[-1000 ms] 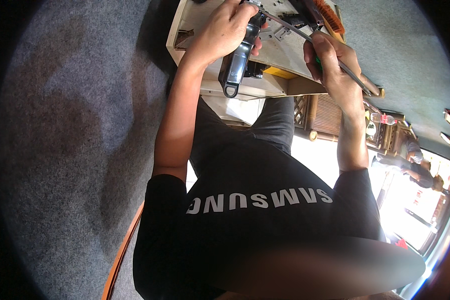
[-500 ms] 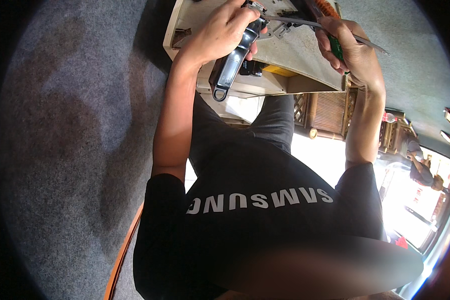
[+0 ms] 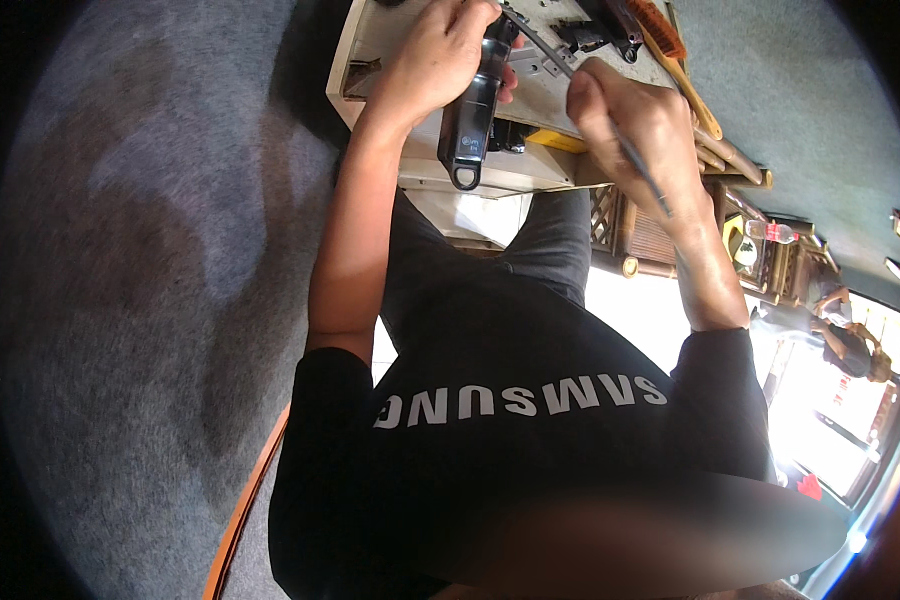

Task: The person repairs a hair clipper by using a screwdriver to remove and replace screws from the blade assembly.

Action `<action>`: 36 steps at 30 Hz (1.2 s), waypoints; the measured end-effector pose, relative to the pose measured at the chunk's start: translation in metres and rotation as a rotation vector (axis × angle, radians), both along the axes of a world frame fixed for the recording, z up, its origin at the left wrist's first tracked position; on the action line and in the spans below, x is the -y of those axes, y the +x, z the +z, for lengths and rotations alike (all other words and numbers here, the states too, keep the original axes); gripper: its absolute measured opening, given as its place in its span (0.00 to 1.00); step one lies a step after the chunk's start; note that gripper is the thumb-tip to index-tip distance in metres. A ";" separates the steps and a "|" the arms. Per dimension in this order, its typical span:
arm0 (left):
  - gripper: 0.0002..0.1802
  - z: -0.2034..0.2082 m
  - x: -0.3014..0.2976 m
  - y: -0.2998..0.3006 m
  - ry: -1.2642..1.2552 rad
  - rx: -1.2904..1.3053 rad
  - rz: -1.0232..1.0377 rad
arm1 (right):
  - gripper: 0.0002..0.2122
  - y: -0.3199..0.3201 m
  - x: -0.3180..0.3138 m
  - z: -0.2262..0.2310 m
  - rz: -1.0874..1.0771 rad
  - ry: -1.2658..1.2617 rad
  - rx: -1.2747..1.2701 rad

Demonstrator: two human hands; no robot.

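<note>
Two bare hands worked at a pale wooden worktable (image 3: 370, 40) near the top of the head view, both forearms reaching up to it from a black T-shirt (image 3: 530, 440) with pale lettering across the chest. The left hand (image 3: 440, 55) was closed around the upper part of a black, handle-shaped tool (image 3: 473, 110), whose lower end carried a small hanging loop and stuck out past the near edge of the table. The right hand (image 3: 635, 125) was curled into a fist around a thin grey metal rod (image 3: 570, 72) that ran slanting up and to the left out of the fist, its far end lying just beside the top of the black tool; whether the two touched could not be told. A short length of the rod also showed below the fist, along the wrist.

On the tabletop behind the hands lay a light grey metal plate (image 3: 550, 50), dark fittings, and at the far right an orange-handled tool (image 3: 660, 25) resting beside a wooden stick. Grey trousers (image 3: 560, 240) showed beneath the table edge. Grey carpet (image 3: 150, 250) filled the left of the view, and a bright floor with wooden furniture (image 3: 660, 230) lay to the right, where another person (image 3: 845, 345) stood well apart.
</note>
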State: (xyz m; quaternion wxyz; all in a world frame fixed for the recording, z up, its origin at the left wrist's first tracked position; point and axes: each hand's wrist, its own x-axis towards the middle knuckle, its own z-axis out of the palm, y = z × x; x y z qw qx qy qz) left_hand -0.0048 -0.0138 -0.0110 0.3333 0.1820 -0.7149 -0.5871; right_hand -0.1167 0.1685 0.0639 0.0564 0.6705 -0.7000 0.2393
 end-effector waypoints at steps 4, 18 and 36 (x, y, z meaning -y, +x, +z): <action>0.13 -0.008 0.003 0.000 0.003 -0.040 -0.016 | 0.20 -0.007 -0.014 0.008 -0.154 0.021 0.666; 0.09 0.009 0.003 0.010 0.508 -0.074 -0.294 | 0.16 -0.027 -0.032 -0.036 -0.271 -0.250 1.217; 0.22 0.008 -0.002 0.013 0.343 -0.045 -0.265 | 0.16 -0.011 -0.029 -0.049 -0.197 -0.202 1.174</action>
